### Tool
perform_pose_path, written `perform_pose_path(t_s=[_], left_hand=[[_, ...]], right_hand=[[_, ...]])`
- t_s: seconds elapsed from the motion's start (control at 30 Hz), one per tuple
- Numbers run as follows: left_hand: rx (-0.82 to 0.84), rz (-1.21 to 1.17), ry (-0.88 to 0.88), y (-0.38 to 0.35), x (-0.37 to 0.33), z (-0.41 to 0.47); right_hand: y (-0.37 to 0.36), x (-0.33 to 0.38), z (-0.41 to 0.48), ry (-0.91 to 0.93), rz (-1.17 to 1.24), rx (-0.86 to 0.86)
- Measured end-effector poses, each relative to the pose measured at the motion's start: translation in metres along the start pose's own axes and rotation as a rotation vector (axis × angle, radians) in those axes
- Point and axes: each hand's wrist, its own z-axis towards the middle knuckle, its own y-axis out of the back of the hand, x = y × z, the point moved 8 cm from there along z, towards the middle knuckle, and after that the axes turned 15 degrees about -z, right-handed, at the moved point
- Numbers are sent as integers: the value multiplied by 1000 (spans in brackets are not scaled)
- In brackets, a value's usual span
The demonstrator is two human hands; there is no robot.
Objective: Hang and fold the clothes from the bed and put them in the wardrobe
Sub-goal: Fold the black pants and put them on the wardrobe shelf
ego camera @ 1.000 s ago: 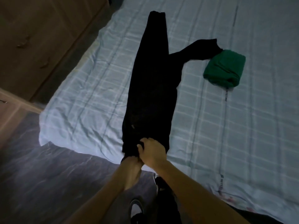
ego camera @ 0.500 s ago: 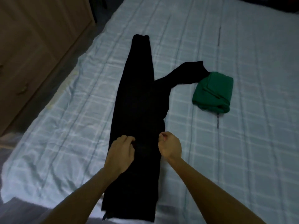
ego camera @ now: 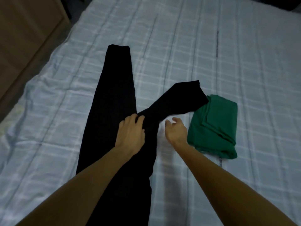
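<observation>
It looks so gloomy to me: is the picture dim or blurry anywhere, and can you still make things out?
Head view: dim, bluish light; the black trousers read as a flat dark shape, folds lost. The green cloth and checked sheet stay legible. The right hand is slightly smeared, with a soft shadow below it; the left hand is sharper. Wide-angle lens bends the sheet's lines.

Your left hand (ego camera: 130,132) has slid up the black trousers (ego camera: 112,111) from the waist end to the fork of the legs, now lying flat on the cloth; your right hand (ego camera: 175,132) has left the trousers and hovers with loosely curled fingers beside the green garment (ego camera: 215,126)
</observation>
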Motion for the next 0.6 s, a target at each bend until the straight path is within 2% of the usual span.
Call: perform_pose_path(t_s=[0.2,0.4,0.5,0.6], left_hand=[[71,0,-38,-34,17,45],[151,79,-39,-61,27,70],[127,-23,-55,-58,22,81],[24,-334,-10,-35,29,93]], right_hand=[[-3,11,68,-226,248,-175],[1,-5,93,-360,382,-283],[18,6,91,-320,409,-365],[43,63,98,-147,375,-451]])
